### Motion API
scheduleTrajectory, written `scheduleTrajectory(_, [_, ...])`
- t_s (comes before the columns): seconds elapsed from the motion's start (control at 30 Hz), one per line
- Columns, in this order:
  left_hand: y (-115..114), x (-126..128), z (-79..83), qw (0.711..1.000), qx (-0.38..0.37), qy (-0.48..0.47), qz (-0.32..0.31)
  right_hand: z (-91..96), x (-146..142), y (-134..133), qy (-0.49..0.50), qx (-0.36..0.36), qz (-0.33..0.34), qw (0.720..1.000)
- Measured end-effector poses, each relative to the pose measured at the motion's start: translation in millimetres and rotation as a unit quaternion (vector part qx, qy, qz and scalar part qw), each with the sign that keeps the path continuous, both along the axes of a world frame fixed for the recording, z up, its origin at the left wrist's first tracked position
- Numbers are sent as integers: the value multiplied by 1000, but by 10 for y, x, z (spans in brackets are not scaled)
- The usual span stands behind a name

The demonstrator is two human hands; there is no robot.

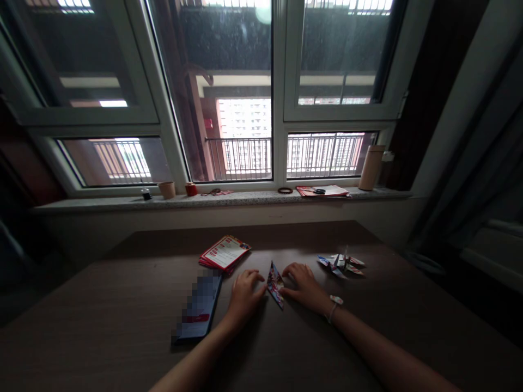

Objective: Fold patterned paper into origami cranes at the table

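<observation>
Your left hand point(246, 289) and right hand point(304, 287) flank the folded paper point(275, 286), fingers curled, thumbs slightly apart from forefingers; whether they grip it cannot be told. Open bench point(102, 305) extends from the paper to the far edge and nearward between your forearms. Long axis runs near to far, pointed at both ends, near tip slightly right. It lies between your two sets of fingertips. Outward: phone point(201, 310) left, card stack point(226, 252) far left, folded pieces point(340, 263) far right.
</observation>
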State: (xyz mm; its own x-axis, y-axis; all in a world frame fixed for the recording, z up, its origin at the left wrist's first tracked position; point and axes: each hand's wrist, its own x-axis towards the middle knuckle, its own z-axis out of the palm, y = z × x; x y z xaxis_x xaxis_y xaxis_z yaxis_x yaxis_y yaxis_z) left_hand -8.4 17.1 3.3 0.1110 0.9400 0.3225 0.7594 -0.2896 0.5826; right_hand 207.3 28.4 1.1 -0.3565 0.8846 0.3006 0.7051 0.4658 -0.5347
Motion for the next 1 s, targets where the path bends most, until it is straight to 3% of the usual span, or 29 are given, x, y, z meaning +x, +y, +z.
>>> scheduleTrajectory(0.43, [36,7,26,999,-47,10,16,36,12,-3,-4,-7,15,1000])
scheduleTrajectory(1.0, [96,43,15,997,-54,37,28,28,19,1,-12,-1,21,1000])
